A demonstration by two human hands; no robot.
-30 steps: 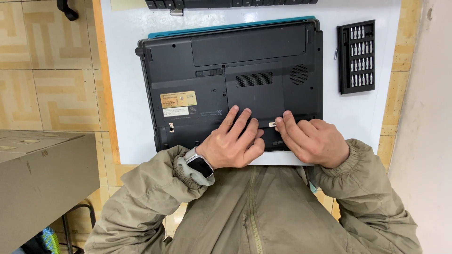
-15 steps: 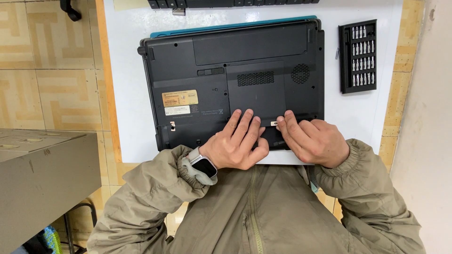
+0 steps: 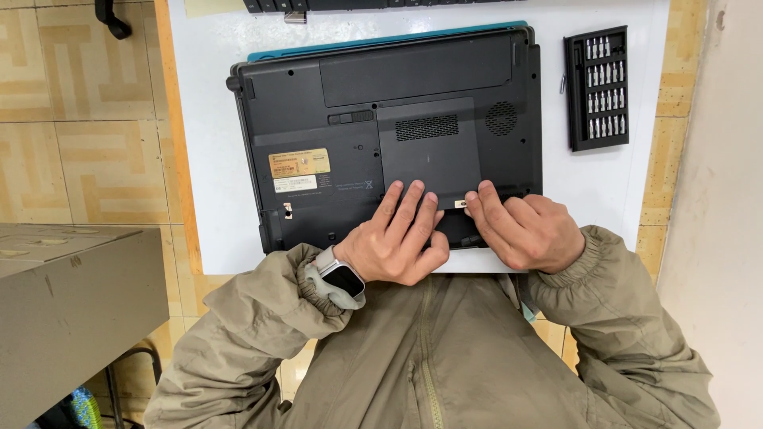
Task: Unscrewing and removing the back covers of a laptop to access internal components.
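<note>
A black laptop (image 3: 389, 135) lies upside down on the white table (image 3: 211, 159), its base facing up, with a teal edge showing along its far side. Both hands rest on the near edge of the base. The left hand (image 3: 397, 242) lies flat, its fingers (image 3: 405, 208) stretched out and slightly spread over the lower end of the vented access panel (image 3: 429, 147); a smartwatch (image 3: 343, 278) sits on that wrist. The right hand (image 3: 524, 230) is just beside it, fingers (image 3: 485, 202) held close together and pressing down next to a small light tab (image 3: 460, 204) at the panel's near edge. Neither hand grips anything. A yellowish label (image 3: 299, 163) sits left of the panel. Well to the right, a black case of screwdriver bits (image 3: 598, 87) lies on the table. A dark keyboard (image 3: 350, 5) peeks in at the far edge.
</note>
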